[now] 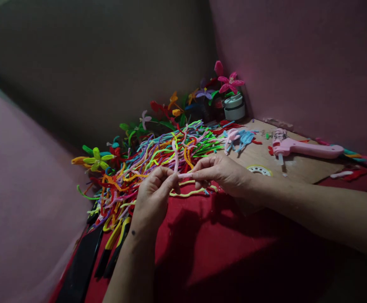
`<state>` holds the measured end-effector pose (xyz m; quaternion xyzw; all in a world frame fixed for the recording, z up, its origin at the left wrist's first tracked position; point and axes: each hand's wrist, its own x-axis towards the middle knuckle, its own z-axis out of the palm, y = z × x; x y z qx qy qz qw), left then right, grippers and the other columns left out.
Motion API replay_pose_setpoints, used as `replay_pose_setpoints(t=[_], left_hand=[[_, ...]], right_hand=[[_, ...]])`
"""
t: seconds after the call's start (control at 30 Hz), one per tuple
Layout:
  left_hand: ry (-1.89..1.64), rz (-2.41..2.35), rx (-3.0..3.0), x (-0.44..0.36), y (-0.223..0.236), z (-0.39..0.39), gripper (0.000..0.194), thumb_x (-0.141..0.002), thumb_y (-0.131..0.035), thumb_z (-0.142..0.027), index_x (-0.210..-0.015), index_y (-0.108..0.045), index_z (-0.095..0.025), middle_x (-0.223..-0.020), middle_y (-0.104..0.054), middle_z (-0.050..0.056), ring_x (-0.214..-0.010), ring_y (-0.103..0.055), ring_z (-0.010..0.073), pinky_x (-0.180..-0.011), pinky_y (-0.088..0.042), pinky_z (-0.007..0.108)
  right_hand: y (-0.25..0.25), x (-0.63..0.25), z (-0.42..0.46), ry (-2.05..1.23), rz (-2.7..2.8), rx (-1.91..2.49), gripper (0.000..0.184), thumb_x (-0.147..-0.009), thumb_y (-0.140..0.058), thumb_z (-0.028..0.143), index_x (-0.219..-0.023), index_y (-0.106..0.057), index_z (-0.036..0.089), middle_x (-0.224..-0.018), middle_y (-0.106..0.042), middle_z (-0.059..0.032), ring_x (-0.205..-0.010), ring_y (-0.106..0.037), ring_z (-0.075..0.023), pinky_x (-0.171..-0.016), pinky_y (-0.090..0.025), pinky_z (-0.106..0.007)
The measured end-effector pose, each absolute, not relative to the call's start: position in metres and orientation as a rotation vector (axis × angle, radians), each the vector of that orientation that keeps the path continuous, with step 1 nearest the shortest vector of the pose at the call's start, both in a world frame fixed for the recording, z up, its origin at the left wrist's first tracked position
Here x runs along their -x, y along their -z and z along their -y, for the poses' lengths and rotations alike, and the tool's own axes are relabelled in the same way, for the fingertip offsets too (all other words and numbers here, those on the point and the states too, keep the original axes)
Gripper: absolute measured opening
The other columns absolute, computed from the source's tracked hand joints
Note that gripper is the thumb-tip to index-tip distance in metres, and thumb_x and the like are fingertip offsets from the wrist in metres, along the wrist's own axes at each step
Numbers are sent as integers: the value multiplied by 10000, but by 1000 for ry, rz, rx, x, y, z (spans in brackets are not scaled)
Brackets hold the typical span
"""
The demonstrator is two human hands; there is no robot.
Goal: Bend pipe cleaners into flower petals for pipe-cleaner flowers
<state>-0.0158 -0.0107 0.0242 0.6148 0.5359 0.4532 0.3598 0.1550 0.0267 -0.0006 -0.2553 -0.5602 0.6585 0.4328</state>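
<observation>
A pale pink pipe cleaner (175, 156) is stretched between my two hands, one end sticking up past my left fingertips. My left hand (154, 189) pinches it near the bend between thumb and forefinger. At its other side, my right hand (219, 172) is closed on the short level stretch of the same pipe cleaner. Just beyond both hands lies a large heap of many-coloured pipe cleaners (158, 151). A pale yellow pipe cleaner (189, 194) rests on the red table surface (221, 244) beneath my hands.
A pink glue gun (309, 148) lies on a brown board (255, 155) at the right, near a white tape roll (259, 170). Pipe-cleaner flowers (97, 160) and a white lidded container (234, 107) stand behind the heap. Yellow-and-black pliers (113, 244) and a black flat object (80, 265) sit left.
</observation>
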Motion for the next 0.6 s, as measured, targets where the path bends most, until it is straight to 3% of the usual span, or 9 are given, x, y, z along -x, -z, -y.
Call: replay_pose_setpoints(t=[0.13, 0.33, 0.5, 0.6], left_hand=[[-1120, -1380, -1595, 15, -25, 11, 153, -774, -571, -264, -681, -529, -151, -623, -530, -23, -545, -451, 58, -531, -356, 170], [-1070, -1339, -1563, 16, -24, 10, 134, -754, -582, -239, -675, -536, -141, -621, -542, -18, -545, -461, 68, -545, -367, 192], [-987, -1331, -1681, 13, -22, 12, 144, -760, -572, -240, -657, -529, -148, -582, -526, -24, -553, -460, 79, -567, -365, 207], [-951, -1340, -1712, 11, -22, 14, 145, -761, -570, -247, -658, -532, -151, -584, -527, -22, -551, -462, 85, -561, -362, 212]], right_hand=[[2, -155, -26, -1492, 1443, 709, 74, -666, -600, 159, -678, -640, 98, -526, -576, -2, -473, -478, -74, -474, -356, -205], [2, -157, -24, -1129, 1678, 719, 120, -714, -542, 128, -705, -659, 104, -566, -566, -2, -519, -466, -84, -507, -371, -221], [-1, -159, -26, -385, 1810, 476, 207, -769, -534, 135, -927, -663, 174, -905, -627, -62, -847, -510, -162, -780, -394, -336], [-1, -160, -26, -234, 1992, 476, 145, -784, -550, 191, -839, -683, 181, -823, -632, -61, -813, -479, -172, -795, -368, -352]])
